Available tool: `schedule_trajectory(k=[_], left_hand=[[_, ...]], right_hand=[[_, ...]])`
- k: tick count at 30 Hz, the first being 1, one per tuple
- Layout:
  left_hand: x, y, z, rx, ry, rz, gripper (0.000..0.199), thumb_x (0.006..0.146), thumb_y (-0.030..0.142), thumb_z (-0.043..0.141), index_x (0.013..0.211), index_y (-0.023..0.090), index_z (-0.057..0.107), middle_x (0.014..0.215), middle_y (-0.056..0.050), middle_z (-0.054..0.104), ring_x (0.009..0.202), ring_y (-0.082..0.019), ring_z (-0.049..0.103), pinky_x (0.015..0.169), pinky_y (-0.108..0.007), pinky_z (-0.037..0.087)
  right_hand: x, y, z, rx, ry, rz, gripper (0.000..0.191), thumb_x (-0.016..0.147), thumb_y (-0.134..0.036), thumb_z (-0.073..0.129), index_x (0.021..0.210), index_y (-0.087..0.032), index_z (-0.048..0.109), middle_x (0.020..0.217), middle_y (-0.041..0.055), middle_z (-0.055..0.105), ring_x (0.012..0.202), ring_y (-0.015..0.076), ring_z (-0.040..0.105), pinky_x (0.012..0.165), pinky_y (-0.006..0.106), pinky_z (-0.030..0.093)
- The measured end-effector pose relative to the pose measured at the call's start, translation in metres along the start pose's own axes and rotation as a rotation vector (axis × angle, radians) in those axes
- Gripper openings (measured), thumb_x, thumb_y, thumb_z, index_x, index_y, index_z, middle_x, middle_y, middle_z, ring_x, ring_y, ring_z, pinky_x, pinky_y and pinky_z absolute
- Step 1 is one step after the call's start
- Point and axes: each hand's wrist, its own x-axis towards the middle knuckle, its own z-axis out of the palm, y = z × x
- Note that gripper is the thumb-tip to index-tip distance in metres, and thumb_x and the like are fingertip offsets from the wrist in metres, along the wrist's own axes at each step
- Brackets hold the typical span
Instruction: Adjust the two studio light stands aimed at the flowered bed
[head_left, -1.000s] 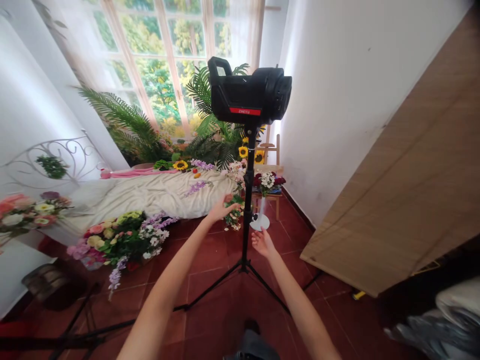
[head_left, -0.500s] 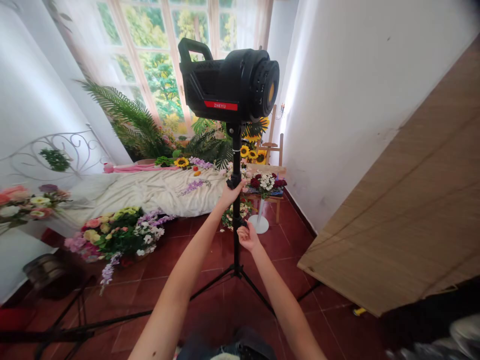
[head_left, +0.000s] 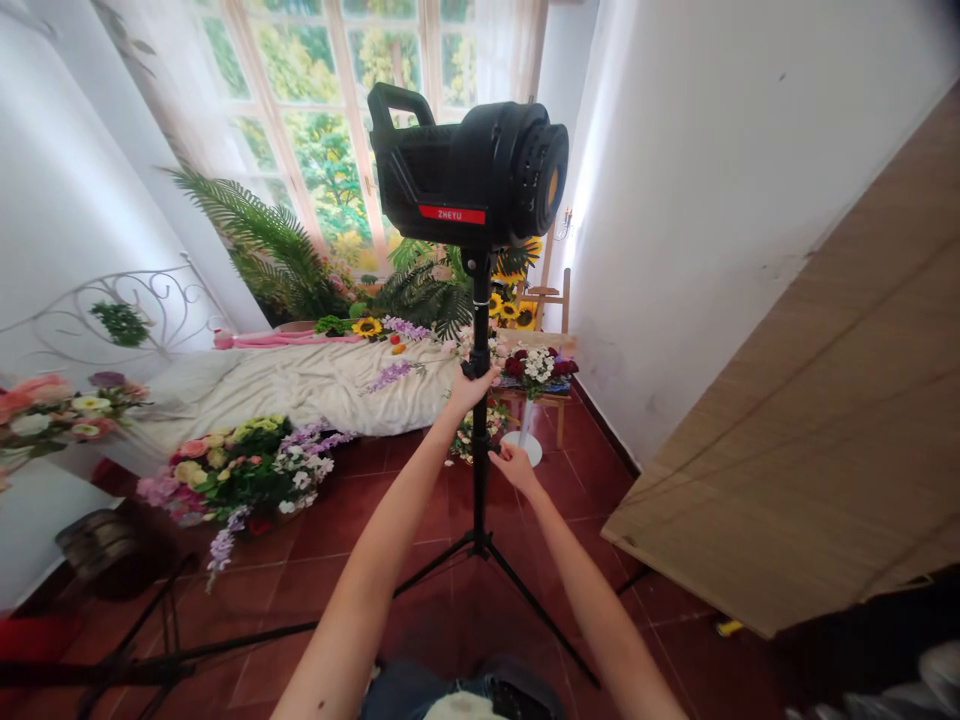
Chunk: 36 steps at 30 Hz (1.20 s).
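Note:
A black studio light [head_left: 465,170] with a top handle and a red ZHEYU label sits on top of a black light stand [head_left: 480,500], whose legs are spread on the floor. My left hand [head_left: 474,388] is wrapped round the pole just under the upper collar. Lower down, my right hand [head_left: 514,466] pinches the tightening knob [head_left: 493,449] on the right side of the lower collar; the fingers partly hide it.
Behind the stand is a bed [head_left: 322,385] with cream cloth and flowers. A flower arrangement [head_left: 232,465] stands at left, above another stand's dark legs [head_left: 247,635]. Right of the pole is a white-based flower stand [head_left: 529,440]; a wooden panel [head_left: 787,420] leans farther right.
The right hand's fingers have turned from a curled grip to a straighter pinch at the knob. The left hand stays on the pole. The whole view has shifted slightly.

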Motion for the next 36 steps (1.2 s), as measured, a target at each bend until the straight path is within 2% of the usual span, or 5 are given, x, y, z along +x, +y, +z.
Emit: schedule_trajectory(k=[5,12,18,23,36], left_hand=[[-0.023,-0.042,0.005,0.038,-0.013,-0.001,0.022,0.066,0.035,0.071,0.073,0.018,0.059,0.066,-0.003,0.063,0.067,-0.017,0.061,0.066,-0.028,0.050],[-0.019,-0.061,0.006,-0.006,0.031,0.070,0.021,0.064,0.032,0.070,0.071,0.018,0.057,0.065,-0.001,0.059,0.062,-0.014,0.057,0.063,-0.028,0.046],[-0.017,-0.051,0.003,0.006,0.006,0.093,0.018,0.068,0.031,0.068,0.072,0.017,0.058,0.064,0.000,0.059,0.058,-0.013,0.053,0.060,-0.026,0.044],[-0.018,-0.050,0.003,0.007,0.010,0.097,0.017,0.067,0.029,0.070,0.072,0.017,0.058,0.066,0.000,0.059,0.060,-0.012,0.055,0.062,-0.026,0.045],[-0.024,-0.090,0.009,-0.124,-0.002,0.016,0.025,0.067,0.032,0.071,0.079,0.018,0.053,0.067,0.000,0.059,0.053,-0.011,0.057,0.052,-0.024,0.048]], right_hand=[[-0.002,-0.011,-0.037,-0.623,-0.065,-0.292,0.026,0.070,-0.009,0.055,0.054,-0.018,0.038,0.054,-0.0048,0.036,0.052,0.0087,0.028,0.054,0.023,0.017],[-0.034,0.010,-0.033,-0.710,-0.010,-0.181,0.031,0.080,-0.031,0.051,0.054,-0.020,0.039,0.050,-0.0044,0.040,0.049,0.0095,0.034,0.053,0.024,0.020],[-0.017,0.015,-0.005,-0.113,-0.059,0.230,0.058,0.084,-0.069,0.030,0.069,-0.020,0.056,0.051,-0.0012,0.051,0.045,0.0109,0.041,0.046,0.021,0.026],[-0.001,0.002,0.009,0.794,-0.225,0.672,0.063,0.092,-0.061,0.019,0.085,-0.014,0.060,0.064,0.0034,0.059,0.047,0.0089,0.045,0.042,0.018,0.030],[-0.008,-0.001,0.019,1.327,-0.310,0.668,0.028,0.091,-0.043,0.040,0.077,-0.020,0.045,0.070,0.0007,0.051,0.056,0.0102,0.042,0.039,0.016,0.032]])
